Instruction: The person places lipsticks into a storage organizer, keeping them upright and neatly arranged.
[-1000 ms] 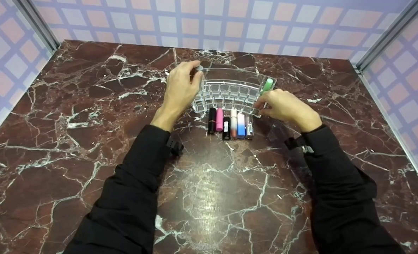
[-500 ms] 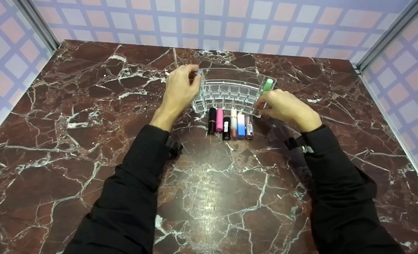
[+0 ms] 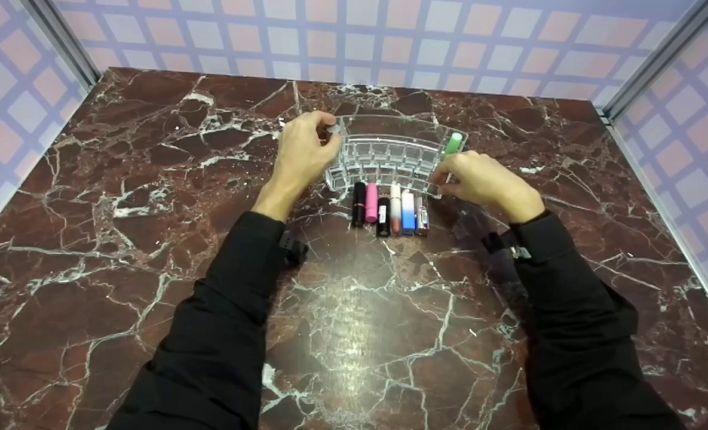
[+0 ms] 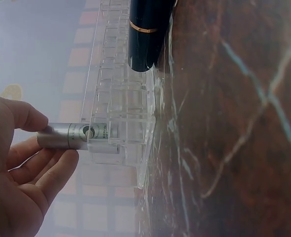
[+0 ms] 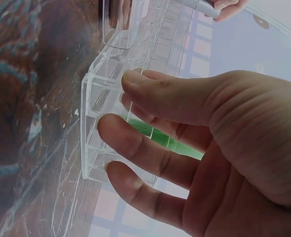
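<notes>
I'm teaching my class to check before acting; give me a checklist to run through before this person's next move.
1. Left grip holds silver tube: ok, it pinches the upper end.
2. Silver tube placed at clear organizer: ok, its lower part shows through the left end.
3. Silver tube fully seated: cannot tell.
4. Right grip touching clear organizer: cannot tell, though it is at the right end.
5. Green tube inside: ok, right end.
6. Loose cosmetics put away: not ok, six lie in front.

Both arms [image 3: 216, 322] stretched forward — left grip [image 3: 300, 148] pinching, right grip [image 3: 490, 182] loosely bent.
</notes>
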Demonstrator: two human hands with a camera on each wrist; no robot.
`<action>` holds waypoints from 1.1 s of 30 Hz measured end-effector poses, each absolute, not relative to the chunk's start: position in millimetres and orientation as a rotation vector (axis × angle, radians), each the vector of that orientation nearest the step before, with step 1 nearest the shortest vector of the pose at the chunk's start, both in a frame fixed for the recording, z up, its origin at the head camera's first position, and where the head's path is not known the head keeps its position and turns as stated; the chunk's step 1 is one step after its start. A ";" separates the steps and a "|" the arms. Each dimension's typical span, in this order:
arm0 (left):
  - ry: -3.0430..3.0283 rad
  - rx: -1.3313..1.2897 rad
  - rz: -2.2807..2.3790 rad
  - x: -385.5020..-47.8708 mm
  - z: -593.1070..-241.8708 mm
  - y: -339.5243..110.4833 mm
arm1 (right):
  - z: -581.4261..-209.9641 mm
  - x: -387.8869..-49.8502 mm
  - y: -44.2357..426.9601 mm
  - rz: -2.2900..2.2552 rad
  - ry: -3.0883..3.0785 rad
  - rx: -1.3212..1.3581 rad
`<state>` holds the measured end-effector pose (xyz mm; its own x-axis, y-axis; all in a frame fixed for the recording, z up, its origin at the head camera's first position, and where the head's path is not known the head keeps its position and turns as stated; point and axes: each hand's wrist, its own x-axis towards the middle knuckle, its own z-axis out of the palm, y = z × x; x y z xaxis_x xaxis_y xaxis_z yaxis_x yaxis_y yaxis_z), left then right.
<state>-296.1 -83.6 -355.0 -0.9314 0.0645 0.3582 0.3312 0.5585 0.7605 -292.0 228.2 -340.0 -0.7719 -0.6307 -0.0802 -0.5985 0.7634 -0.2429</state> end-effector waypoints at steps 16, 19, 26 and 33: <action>-2.521 -0.300 -1.274 -298.0 -355.0 -85.4 | -339.7 -290.4 228.7 -0.322 2.812 -1.000; -2.525 -0.293 -1.275 -298.2 -354.7 -85.7 | -339.4 -290.1 228.4 -0.322 2.810 -1.001; -2.545 -0.291 -1.226 -297.6 -353.6 -85.5 | -340.6 -291.3 228.4 -0.316 2.808 -0.997; -2.640 -0.237 -1.158 -295.1 -352.3 -85.6 | -344.8 -289.6 228.5 -0.340 2.839 -0.966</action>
<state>-295.1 -85.6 -352.3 -0.9559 0.0487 0.2895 0.2460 0.6713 0.6991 -289.6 228.5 -344.8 -0.7882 -0.6138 -0.0442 -0.5860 0.7706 -0.2506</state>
